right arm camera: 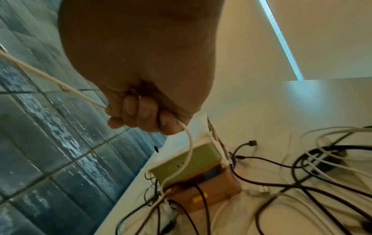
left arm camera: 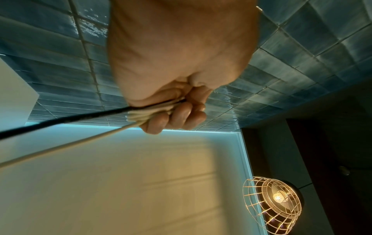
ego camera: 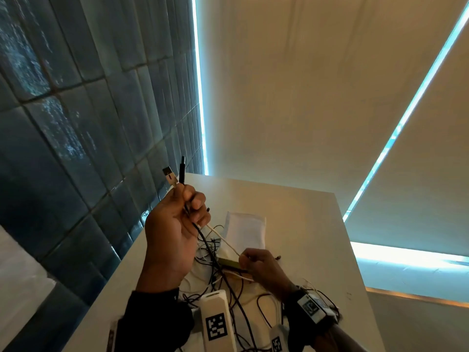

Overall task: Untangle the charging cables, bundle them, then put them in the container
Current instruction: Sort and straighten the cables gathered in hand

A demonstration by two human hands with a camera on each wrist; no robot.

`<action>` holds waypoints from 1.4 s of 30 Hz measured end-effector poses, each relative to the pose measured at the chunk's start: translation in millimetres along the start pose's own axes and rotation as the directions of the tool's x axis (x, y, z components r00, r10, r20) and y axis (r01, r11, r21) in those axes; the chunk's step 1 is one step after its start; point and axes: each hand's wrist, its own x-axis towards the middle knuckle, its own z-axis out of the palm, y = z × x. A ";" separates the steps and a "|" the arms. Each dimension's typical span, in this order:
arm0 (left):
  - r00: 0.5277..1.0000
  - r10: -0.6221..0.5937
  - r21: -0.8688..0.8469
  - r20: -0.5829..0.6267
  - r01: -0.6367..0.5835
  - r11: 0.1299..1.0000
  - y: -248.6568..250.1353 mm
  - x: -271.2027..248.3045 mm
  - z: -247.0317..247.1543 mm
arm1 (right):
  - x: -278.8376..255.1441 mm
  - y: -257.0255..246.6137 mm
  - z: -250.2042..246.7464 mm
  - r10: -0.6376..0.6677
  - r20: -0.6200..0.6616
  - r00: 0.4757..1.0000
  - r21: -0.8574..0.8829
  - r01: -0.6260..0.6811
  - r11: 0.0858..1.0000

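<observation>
Left hand (ego camera: 175, 232): gripped white cable (ego camera: 223, 240) and black cable (ego camera: 203, 237).
Right hand (ego camera: 264, 268): pinched the white cable.
Beneath hands: tangled cords (right arm camera: 302, 182), green box (right arm camera: 187, 163) on table (ego camera: 304, 224).

The left hand (left arm camera: 177, 63) is filling the upper middle of the frame, its fingers (left arm camera: 181, 116) curling into a tight grip around a black cable (left arm camera: 60, 122) and a white cable (left arm camera: 66, 143). Several white strands are bunching just inside the fist, and both cables are running out taut toward the lower left. Blue-grey wall tiles (left arm camera: 302, 55) are showing behind, and a wire-cage lamp (left arm camera: 273, 205) is glowing at lower right.
</observation>
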 end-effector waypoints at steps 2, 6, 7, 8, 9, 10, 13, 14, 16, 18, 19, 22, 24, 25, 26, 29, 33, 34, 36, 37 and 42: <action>1.000 0.003 0.003 -0.007 -0.003 1.000 1.8 -1.2 0.0 | 0.6 13.2 2.3 0.015 -0.029 0.999 -0.058 -0.016 0.998; 1.000 -0.002 0.035 -0.017 0.003 0.999 3.9 -1.3 1.9 | 0.8 12.6 3.4 0.003 -0.089 0.996 -0.134 -0.015 0.991; 1.000 -0.010 0.073 -0.020 0.012 0.997 4.0 -1.1 3.2 | 0.7 4.0 1.6 -0.006 -0.118 0.993 -0.140 -0.010 0.990; 0.999 -0.023 0.115 -0.027 0.025 0.993 3.4 -1.0 4.8 | 1.1 -6.7 -0.9 -0.025 -0.162 0.986 -0.140 0.002 0.990; 0.999 -0.034 0.154 -0.039 0.039 0.987 1.8 -0.8 6.3 | 2.3 -19.7 -4.4 -0.048 -0.215 0.975 -0.132 0.020 0.991; 0.997 -0.044 0.188 -0.057 0.054 0.981 -0.7 -0.5 7.6 | 3.8 -33.6 -7.9 -0.073 -0.261 0.962 -0.110 0.045 0.993; 0.990 -0.075 0.237 -0.119 0.102 0.966 -10.1 -0.6 11.1 | 3.7 -80.7 -16.9 -0.158 -0.338 0.928 0.009 0.171 0.985; 0.987 -0.080 0.240 -0.137 0.111 0.964 -13.3 -1.0 11.9 | 0.2 -96.8 -19.0 -0.185 -0.338 0.923 0.060 0.217 0.974; 0.983 -0.076 0.249 -0.167 0.116 0.961 -18.9 -1.4 13.2 | -10.2 -125.1 -21.5 -0.259 -0.297 0.919 0.153 0.314 0.937; 0.981 -0.081 0.237 -0.179 0.123 0.964 -21.1 -2.6 15.6 | -23.2 -145.5 -20.6 -0.360 -0.215 0.908 0.190 0.400 0.897; 0.982 -0.092 0.199 -0.167 0.125 0.972 -21.6 -2.6 16.8 | -28.8 -151.4 -18.9 -0.400 -0.167 0.901 0.190 0.427 0.884; 0.989 -0.122 0.016 -0.084 0.124 0.992 -18.4 -2.5 19.6 | -35.3 -151.7 -13.7 -0.400 -0.053 0.915 0.157 0.403 0.902; 0.996 -0.089 -0.073 -0.016 0.088 0.994 -12.8 -2.0 19.1 | -33.4 -141.5 -13.8 -0.329 -0.005 0.944 0.178 0.325 0.929; 0.998 -0.056 -0.107 0.021 0.058 0.993 -9.6 -2.0 18.7 | -31.8 -133.1 -14.9 -0.290 0.020 0.957 0.191 0.281 0.940; 0.998 -0.025 -0.129 0.049 0.031 0.991 -6.7 -1.9 18.3 | -31.0 -125.7 -16.0 -0.258 0.052 0.965 0.190 0.244 0.951; 0.998 0.004 -0.091 0.066 0.002 0.996 -4.0 -3.0 16.4 | -29.9 -100.9 -17.6 -0.179 0.113 0.977 0.139 0.163 0.977; 0.998 -0.001 -0.023 0.055 0.002 1.000 -7.4 -5.7 13.7 | -24.6 -66.5 -16.2 -0.097 0.052 0.994 0.134 0.090 0.987; 0.999 0.002 -0.013 0.053 -0.001 1.000 -7.0 -5.7 12.7 | -22.5 -57.3 -15.3 -0.085 0.041 0.996 0.130 0.079 0.988; 0.999 0.006 0.001 0.053 -0.006 1.000 -5.0 -5.4 10.4 | -16.7 -35.9 -12.3 -0.064 0.012 0.998 0.115 0.062 0.991; 0.999 0.006 0.007 0.052 -0.006 1.000 -4.2 -5.5 9.1 | -13.1 -23.7 -10.8 -0.055 -0.009 0.998 0.087 0.056 0.995; 1.000 -0.015 0.063 0.026 0.014 0.998 -3.6 -8.0 4.5 | 0.9 17.5 -2.6 0.007 -0.103 0.995 -0.032 -0.010 0.999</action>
